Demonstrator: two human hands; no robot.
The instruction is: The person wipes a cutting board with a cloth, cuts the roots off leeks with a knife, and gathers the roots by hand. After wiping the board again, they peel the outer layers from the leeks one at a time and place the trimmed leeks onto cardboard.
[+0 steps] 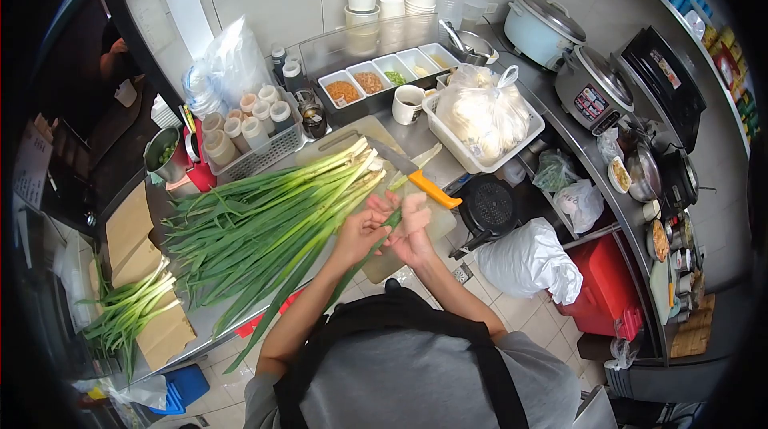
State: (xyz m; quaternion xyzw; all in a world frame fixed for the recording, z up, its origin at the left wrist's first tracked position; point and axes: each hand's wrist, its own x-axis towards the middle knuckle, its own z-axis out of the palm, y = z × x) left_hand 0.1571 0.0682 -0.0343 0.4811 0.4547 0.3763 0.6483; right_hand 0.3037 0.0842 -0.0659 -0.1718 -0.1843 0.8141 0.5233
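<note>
My left hand (362,227) and my right hand (414,225) are close together over the near edge of a pale cutting board (436,223). Both grip one green onion stalk (352,273), which runs down and left from my fingers. A big pile of green onions (264,221) lies across the board and the steel counter to the left of my hands. A knife with an orange handle (434,189) rests on the board just beyond my right hand, with its blade pointing away to the upper left.
A smaller bunch of green onions (128,309) lies on brown paper at the far left. Behind the board stand a basket of sauce bottles (252,137), topping trays (384,77), a white mug (408,102) and a bagged crate (484,121). Rice cookers (544,25) line the right counter.
</note>
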